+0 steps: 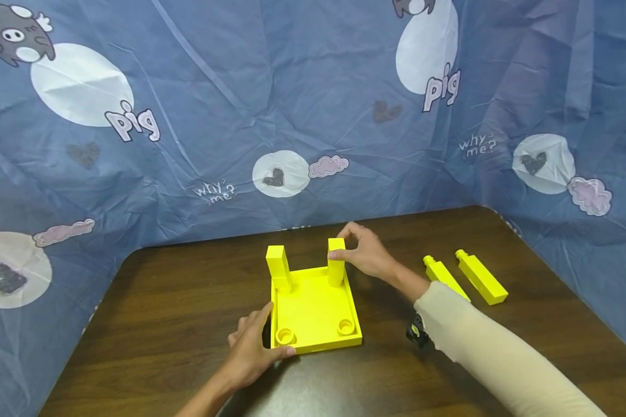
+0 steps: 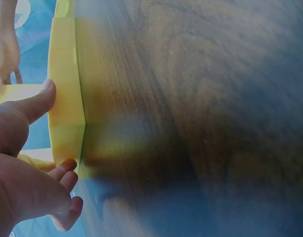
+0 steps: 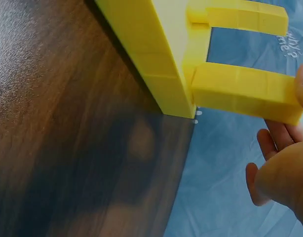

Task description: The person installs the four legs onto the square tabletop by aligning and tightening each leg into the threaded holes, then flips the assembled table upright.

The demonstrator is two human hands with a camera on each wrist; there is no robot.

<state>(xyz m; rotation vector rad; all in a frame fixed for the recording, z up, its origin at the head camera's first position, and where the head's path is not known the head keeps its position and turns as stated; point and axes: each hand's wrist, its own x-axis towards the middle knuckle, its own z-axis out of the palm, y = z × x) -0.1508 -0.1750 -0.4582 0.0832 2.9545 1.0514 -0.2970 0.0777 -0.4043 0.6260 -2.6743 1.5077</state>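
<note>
A yellow square tabletop (image 1: 313,313) with a raised rim lies underside up on the table. Two square yellow legs stand upright at its far corners: the left leg (image 1: 278,266) and the right leg (image 1: 336,272). Round sockets show at the near corners, the left socket (image 1: 285,336) and the right socket (image 1: 346,327). My left hand (image 1: 250,350) holds the near left corner, thumb on the front rim and fingers along the left side. Near its top, the far right leg is pinched by my right hand (image 1: 367,252); the right wrist view shows this leg (image 3: 245,91) meeting the tabletop corner.
Two loose yellow legs with knobbed ends, one nearer (image 1: 446,279) and one farther right (image 1: 481,278), lie on the brown wooden table (image 1: 188,324) to the right. My right forearm partly covers the nearer one. A blue printed cloth (image 1: 313,104) hangs behind the table.
</note>
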